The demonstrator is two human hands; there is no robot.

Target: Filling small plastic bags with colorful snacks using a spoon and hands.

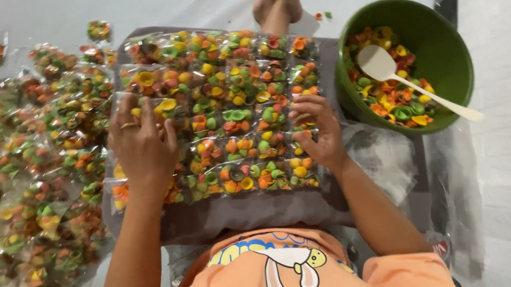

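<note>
On a lap, left hand (141, 145), right hand (320, 131) flat on snack packets (235, 112)

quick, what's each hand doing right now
Left hand: open, palm down, pressing flat on the packets of coloured crackers.
Right hand: fingers curled on the packets' right edge; whether it grips one cannot be told.

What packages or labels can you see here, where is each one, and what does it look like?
Packet sheet: on the grey lap cloth under both hands, clear pouches in rows, orange, green and yellow snacks inside.
Filled packets: heaped on the floor at the left, same clear plastic and colours.
Empty bags: beside the green bucket, clear, crumpled.
</note>
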